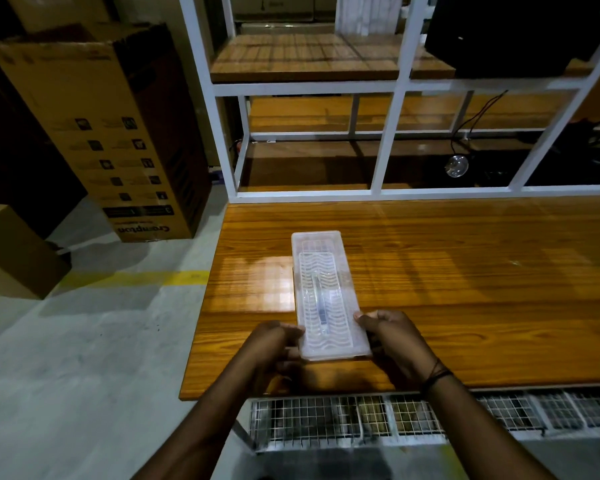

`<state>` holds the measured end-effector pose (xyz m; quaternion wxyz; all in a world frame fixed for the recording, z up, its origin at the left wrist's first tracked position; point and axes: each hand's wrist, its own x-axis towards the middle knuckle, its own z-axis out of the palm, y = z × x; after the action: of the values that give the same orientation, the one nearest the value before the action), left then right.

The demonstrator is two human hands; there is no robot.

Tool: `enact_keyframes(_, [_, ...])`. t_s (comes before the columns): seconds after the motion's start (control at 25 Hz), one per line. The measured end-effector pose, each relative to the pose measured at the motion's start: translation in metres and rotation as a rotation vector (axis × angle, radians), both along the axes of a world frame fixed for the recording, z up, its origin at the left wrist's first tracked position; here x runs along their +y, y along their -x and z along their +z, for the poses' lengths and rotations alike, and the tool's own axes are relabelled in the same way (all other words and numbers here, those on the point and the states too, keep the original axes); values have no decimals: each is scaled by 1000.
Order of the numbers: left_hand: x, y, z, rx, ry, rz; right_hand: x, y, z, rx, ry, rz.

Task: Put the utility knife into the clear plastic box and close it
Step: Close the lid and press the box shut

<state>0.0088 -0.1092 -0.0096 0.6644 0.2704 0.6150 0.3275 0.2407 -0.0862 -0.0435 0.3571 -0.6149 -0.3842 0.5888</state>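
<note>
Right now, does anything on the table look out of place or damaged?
Nothing stands out. The clear plastic box lies flat on the wooden table, lid on, with the utility knife dimly visible inside. The left hand and right hand hold its near end.

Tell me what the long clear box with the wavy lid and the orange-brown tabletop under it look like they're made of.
The long clear box with the wavy lid looks like translucent moulded plastic: a dark object shows through it, and the ridges look pressed in. The orange-brown tabletop shows wood grain under a glossy finish that reflects light; whether it is solid wood or laminate, the picture cannot settle.
</note>
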Motion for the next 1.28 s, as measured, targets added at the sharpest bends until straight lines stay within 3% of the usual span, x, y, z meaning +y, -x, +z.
enact_keyframes(0.2, [55, -1, 10, 108, -112, 133, 53, 22, 32, -173, -118, -54])
enact_keyframes(0.32, [72, -2, 7, 111, -151, 151, 69, 26, 33, -176, -124, -76])
enact_keyframes(0.64, [89, -1, -8, 195, -167, 77, 80, 29, 24, -60, -36, -79])
enact_keyframes(0.88, [111, 7, 5, 169, 39, 0, 96, 20, 32, 86, 28, -41])
enact_keyframes(1.04, [140, -5, 11, 168, -33, 117, 132, 27, 40, 60, -33, -73])
enact_keyframes(1.28, [174, -19, 13, 410, -110, 181, 172, 34, 34, -168, -65, -84])
